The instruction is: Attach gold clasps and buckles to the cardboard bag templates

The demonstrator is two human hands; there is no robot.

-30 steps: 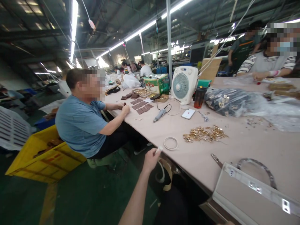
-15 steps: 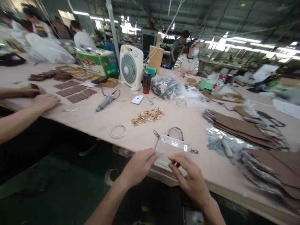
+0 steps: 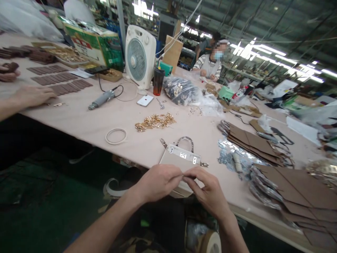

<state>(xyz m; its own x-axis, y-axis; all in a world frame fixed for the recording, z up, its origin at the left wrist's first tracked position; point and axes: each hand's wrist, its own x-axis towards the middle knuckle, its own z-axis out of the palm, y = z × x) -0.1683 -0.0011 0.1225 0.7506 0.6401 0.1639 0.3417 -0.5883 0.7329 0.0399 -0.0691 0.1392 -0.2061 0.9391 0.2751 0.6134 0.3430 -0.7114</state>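
A small pale handbag (image 3: 175, 160) lies at the table's front edge, with a patterned curved handle (image 3: 186, 138) and metal-ended straps at both sides. White-and-dark marked patches sit along its upper edge. Over its lower part, my left hand (image 3: 161, 181) and my right hand (image 3: 207, 188) meet fingertip to fingertip. Both are closed in a pinch; whatever is between the fingers is too small and covered to name. Beyond the bag is a pile of gold-coloured metal fittings (image 3: 155, 122). A roll of white tape (image 3: 116, 136) lies to the left.
A grey power tool (image 3: 101, 100), a phone (image 3: 145, 100), a dark tumbler (image 3: 158, 81) and a fan (image 3: 140, 56) stand or lie farther back. Stacked brown panels (image 3: 254, 144) occupy the right. A co-worker's hand (image 3: 34, 95) rests at left by brown strips (image 3: 55, 79). Another person sits across the table.
My hands were apart, the left with a thin pale piece and the right with a small dark piece; now their fingertips have come together. The view has shifted, and the co-worker's hands at left moved.
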